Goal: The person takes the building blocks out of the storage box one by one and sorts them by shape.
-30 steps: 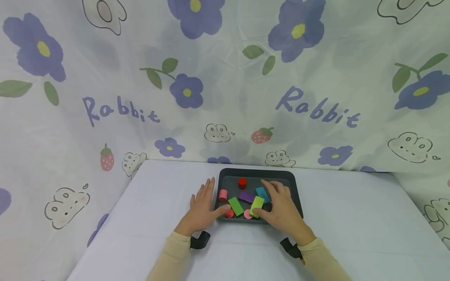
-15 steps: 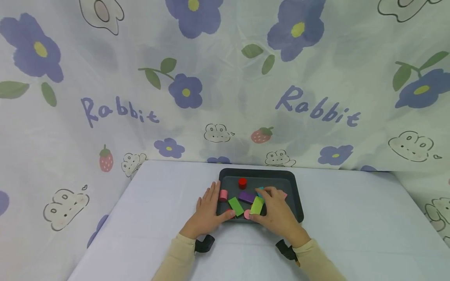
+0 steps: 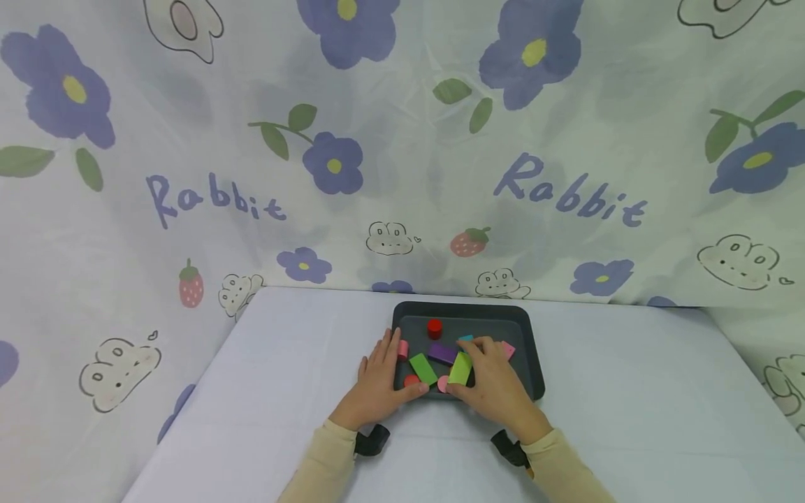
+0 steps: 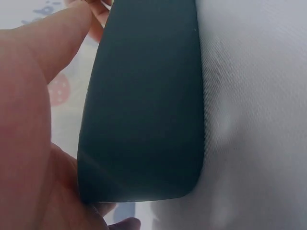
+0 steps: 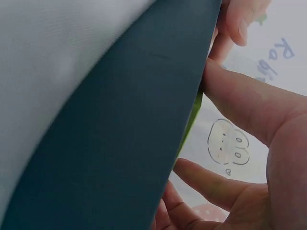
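Observation:
A dark grey tray (image 3: 465, 309) with colored toy blocks stands on the white table. My right hand (image 3: 499, 388) reaches over its front right part and pinches a yellow-green rectangular block (image 3: 460, 369) between thumb and fingers. In the right wrist view, the tray's outer wall hides most of that block (image 5: 192, 120). My left hand (image 3: 377, 388) rests against the tray's left side, fingers straight along it and thumb over the front rim. Close to the left thumb lie a green block (image 3: 423, 369) and a red round piece (image 3: 411, 380).
Also in the tray are a red cylinder (image 3: 434, 328), a pink cylinder (image 3: 402, 351), a purple block (image 3: 443, 353), a partly hidden blue block (image 3: 465, 338), a pink disc (image 3: 443, 383) and a pink piece (image 3: 508, 350). A printed curtain (image 3: 402, 161) hangs behind.
My left hand has moved right, from beside the tray to its left side and front rim. The right fingers have closed on the yellow-green block.

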A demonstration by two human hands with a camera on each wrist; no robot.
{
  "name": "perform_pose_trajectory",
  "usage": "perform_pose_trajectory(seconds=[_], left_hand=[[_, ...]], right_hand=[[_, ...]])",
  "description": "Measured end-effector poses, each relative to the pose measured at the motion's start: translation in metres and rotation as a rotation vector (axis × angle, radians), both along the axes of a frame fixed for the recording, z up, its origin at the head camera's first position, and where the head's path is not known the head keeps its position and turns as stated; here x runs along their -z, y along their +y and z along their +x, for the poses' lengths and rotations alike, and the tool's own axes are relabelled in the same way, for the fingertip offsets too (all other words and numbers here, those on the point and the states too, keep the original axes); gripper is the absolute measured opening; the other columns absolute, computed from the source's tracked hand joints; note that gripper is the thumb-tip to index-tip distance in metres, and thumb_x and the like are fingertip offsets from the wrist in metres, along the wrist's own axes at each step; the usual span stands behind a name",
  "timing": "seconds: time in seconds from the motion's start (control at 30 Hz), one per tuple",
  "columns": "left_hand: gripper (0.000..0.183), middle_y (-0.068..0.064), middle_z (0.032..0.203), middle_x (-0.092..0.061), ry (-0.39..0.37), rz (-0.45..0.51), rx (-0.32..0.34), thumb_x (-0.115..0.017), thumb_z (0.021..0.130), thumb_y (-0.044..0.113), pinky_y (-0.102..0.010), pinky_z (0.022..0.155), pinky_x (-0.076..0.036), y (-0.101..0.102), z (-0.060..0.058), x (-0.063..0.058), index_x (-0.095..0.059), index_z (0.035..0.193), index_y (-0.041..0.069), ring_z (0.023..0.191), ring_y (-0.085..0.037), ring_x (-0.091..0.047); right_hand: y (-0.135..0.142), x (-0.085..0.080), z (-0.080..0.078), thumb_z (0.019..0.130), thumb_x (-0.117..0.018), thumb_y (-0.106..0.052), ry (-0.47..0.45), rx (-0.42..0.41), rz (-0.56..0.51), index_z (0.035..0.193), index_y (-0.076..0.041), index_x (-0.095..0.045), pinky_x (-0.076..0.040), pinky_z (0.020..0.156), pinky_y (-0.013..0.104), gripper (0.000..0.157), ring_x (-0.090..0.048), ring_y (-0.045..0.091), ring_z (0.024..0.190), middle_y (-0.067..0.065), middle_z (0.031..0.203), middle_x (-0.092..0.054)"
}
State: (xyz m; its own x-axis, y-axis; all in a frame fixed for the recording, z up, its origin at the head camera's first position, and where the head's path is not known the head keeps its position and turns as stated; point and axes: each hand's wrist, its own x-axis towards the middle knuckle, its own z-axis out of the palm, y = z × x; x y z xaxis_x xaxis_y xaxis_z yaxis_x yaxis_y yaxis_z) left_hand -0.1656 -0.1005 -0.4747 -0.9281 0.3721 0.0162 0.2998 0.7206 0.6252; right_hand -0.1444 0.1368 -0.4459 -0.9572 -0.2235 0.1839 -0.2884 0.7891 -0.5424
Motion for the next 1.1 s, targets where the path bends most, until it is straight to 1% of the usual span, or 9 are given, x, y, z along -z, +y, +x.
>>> perform_pose_trajectory(seconds=[0.1, 0.27, 0.37, 0.67, 0.9, 0.97, 1.1], left_hand=[[0.112, -0.018, 0.168, -0.004, 0.004, 0.007, -0.004, -0.067, 0.087, 0.063, -0.073, 0.113, -0.009, 0.001, 0.000, 0.002, -0.004, 0.162, 0.007, 0.153, -0.038, -0.010], [0.119, -0.019, 0.167, -0.008, -0.012, 0.003, -0.035, -0.069, 0.085, 0.064, -0.070, 0.115, -0.011, 0.002, -0.001, 0.003, -0.004, 0.160, -0.001, 0.153, -0.037, -0.012], [0.121, -0.021, 0.166, -0.011, -0.031, 0.011, -0.052, -0.070, 0.085, 0.064, -0.068, 0.116, -0.011, 0.004, -0.001, 0.001, -0.004, 0.158, -0.005, 0.152, -0.037, -0.014], [0.120, -0.021, 0.165, -0.014, -0.043, 0.017, -0.060, -0.071, 0.084, 0.063, -0.067, 0.117, -0.009, 0.004, 0.000, 0.001, -0.006, 0.158, -0.005, 0.152, -0.037, -0.016], [0.120, -0.021, 0.165, -0.014, -0.040, 0.029, -0.055, -0.071, 0.084, 0.063, -0.067, 0.117, -0.008, 0.005, 0.001, 0.002, -0.006, 0.159, -0.005, 0.152, -0.037, -0.016], [0.120, -0.021, 0.165, -0.014, -0.039, 0.030, -0.056, -0.070, 0.084, 0.063, -0.067, 0.117, -0.008, 0.005, 0.001, 0.002, -0.006, 0.159, -0.005, 0.152, -0.037, -0.017], [0.119, -0.020, 0.166, -0.014, -0.044, 0.028, -0.062, -0.071, 0.084, 0.063, -0.067, 0.117, -0.008, 0.005, 0.001, 0.002, -0.006, 0.159, -0.004, 0.152, -0.036, -0.017]], right_hand=[[0.000, 0.001, 0.000, 0.079, -0.088, -0.026, -0.018, 0.002, -0.007, 0.135, 0.000, -0.059, -0.055, 0.090, 0.042, 0.068, -0.058, 0.031, 0.112, 0.020, 0.128, -0.053], [-0.002, 0.002, 0.000, 0.079, -0.087, -0.024, -0.043, 0.016, -0.025, 0.131, 0.001, -0.061, -0.055, 0.084, 0.037, 0.064, -0.055, 0.028, 0.107, 0.019, 0.124, -0.053], [-0.002, 0.002, 0.000, 0.079, -0.087, -0.023, -0.044, 0.023, -0.023, 0.130, 0.002, -0.062, -0.054, 0.082, 0.036, 0.062, -0.054, 0.027, 0.105, 0.018, 0.123, -0.054], [0.001, 0.000, -0.001, 0.079, -0.087, -0.024, -0.026, 0.027, -0.015, 0.128, 0.003, -0.063, -0.054, 0.077, 0.033, 0.061, -0.056, 0.024, 0.098, 0.017, 0.120, -0.055], [0.006, -0.002, -0.003, 0.079, -0.087, -0.024, 0.000, 0.031, -0.019, 0.132, 0.003, -0.062, -0.055, 0.086, 0.037, 0.064, -0.058, 0.028, 0.105, 0.017, 0.122, -0.057], [0.008, -0.003, -0.003, 0.080, -0.087, -0.025, 0.012, 0.036, -0.010, 0.131, 0.004, -0.062, -0.055, 0.088, 0.039, 0.064, -0.058, 0.030, 0.107, 0.017, 0.121, -0.058], [0.013, -0.006, -0.005, 0.081, -0.086, -0.029, 0.004, 0.056, 0.007, 0.130, 0.002, -0.063, -0.055, 0.090, 0.043, 0.062, -0.055, 0.032, 0.111, 0.016, 0.121, -0.059]])
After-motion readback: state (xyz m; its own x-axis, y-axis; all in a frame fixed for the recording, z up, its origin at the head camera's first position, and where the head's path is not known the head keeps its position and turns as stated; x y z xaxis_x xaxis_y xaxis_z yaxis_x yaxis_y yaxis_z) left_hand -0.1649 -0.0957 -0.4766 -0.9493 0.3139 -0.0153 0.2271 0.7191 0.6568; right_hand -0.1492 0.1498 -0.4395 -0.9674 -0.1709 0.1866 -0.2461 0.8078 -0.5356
